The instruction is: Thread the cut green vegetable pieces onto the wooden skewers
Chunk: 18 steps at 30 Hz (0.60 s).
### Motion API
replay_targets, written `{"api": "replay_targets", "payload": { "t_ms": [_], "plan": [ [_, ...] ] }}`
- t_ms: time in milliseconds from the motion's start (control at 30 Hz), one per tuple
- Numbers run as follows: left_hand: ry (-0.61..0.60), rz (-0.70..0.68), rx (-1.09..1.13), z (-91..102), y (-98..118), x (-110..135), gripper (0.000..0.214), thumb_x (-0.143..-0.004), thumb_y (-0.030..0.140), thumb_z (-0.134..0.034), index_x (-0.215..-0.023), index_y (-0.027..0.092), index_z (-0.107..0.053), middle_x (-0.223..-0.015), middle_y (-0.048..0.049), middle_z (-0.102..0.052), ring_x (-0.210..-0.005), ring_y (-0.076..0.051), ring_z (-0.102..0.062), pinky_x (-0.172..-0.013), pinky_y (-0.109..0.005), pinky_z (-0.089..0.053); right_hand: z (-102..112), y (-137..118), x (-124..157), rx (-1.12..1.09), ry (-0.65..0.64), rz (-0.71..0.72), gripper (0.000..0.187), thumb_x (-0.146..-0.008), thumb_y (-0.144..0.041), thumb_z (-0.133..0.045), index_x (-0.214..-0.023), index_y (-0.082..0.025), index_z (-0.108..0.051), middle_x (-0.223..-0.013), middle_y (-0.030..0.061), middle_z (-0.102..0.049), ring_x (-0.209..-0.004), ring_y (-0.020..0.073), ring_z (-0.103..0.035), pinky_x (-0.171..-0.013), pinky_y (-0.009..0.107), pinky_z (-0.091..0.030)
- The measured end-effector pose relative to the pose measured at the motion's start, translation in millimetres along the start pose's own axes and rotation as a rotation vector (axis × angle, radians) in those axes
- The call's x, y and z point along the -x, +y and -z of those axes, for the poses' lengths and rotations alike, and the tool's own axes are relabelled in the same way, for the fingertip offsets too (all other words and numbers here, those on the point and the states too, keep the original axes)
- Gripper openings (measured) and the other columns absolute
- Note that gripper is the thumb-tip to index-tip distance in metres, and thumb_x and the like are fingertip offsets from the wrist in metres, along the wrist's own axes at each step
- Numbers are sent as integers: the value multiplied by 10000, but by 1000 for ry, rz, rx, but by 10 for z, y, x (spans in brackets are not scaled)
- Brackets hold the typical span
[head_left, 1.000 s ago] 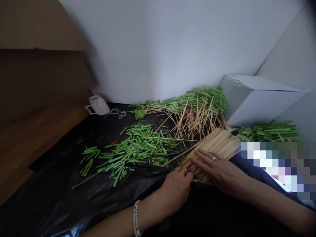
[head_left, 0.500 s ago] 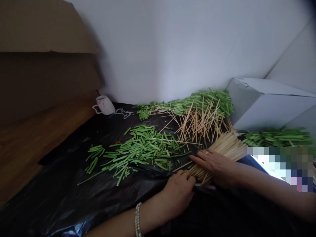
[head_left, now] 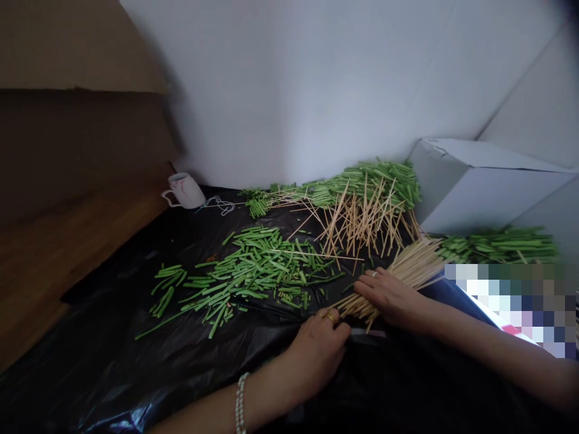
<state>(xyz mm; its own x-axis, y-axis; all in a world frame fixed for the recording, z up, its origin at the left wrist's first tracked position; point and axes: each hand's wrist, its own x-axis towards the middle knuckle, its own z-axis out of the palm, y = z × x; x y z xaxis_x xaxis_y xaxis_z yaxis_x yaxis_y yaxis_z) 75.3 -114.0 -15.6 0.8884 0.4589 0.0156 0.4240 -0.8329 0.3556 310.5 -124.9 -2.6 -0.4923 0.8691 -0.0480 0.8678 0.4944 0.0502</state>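
Observation:
My right hand [head_left: 391, 298] lies over a bundle of bamboo skewers [head_left: 418, 263], its fingers wrapped round the near part. The bundle slants, with its near ends sticking out towards my left hand [head_left: 323, 340]. That hand is closed, knuckles up, just beside those ends; what its fingers hold, if anything, is hidden. Left of my hands, a loose pile of cut green stems [head_left: 257, 265], like long beans, is spread on black plastic sheeting [head_left: 190, 367]. Behind it, green stem pieces threaded on skewers [head_left: 371, 181] are heaped against the wall, bare skewer ends pointing towards me.
A white mug [head_left: 186, 191] stands at the back left beside a tangled white cord [head_left: 224, 206]. A white box [head_left: 479, 187] sits at the back right, with more green stems [head_left: 502, 246] before it. Cardboard [head_left: 76, 132] rises at the left. A blurred-out patch covers the right side.
The view has shifted slightly. My left hand has drawn back a little from the skewer ends, so more of them show. My right hand stays on the bundle.

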Motion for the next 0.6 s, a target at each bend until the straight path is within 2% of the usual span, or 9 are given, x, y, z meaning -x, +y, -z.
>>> {"api": "replay_targets", "payload": {
  "t_ms": [200, 367, 600],
  "plan": [
    [-61, 36, -1, 112, -25, 22, 157, -830, 72, -496, -919, 185, -560, -1005, -60, -582, -928, -204, -559, -828, -327, -505, 191, 104, 0, -65, 62, -50, 368, -618, -19, -491, -951, -172, -509, -923, 61, -588, -817, 206, -536, -798, 349, -316],
    [-103, 63, -14, 179, -4, 6, 157, -840, 80, -476, -903, 179, -578, -1015, -75, -589, -943, -217, -571, -844, -344, -500, 386, 181, -40, -126, 142, -124, 311, -661, -27, -491, -928, -186, -484, -898, 48, -575, -817, 204, -527, -755, 320, -335],
    [-20, 96, 48, 224, 30, -146, 125, -883, 215, -496, -953, 230, -598, -930, -31, -634, -823, -202, -634, -727, -315, -517, 506, 188, -45, -183, 196, -141, 205, -727, -44, -474, -859, -200, -461, -857, 38, -562, -793, 187, -516, -725, 297, -347]
  ]
}}
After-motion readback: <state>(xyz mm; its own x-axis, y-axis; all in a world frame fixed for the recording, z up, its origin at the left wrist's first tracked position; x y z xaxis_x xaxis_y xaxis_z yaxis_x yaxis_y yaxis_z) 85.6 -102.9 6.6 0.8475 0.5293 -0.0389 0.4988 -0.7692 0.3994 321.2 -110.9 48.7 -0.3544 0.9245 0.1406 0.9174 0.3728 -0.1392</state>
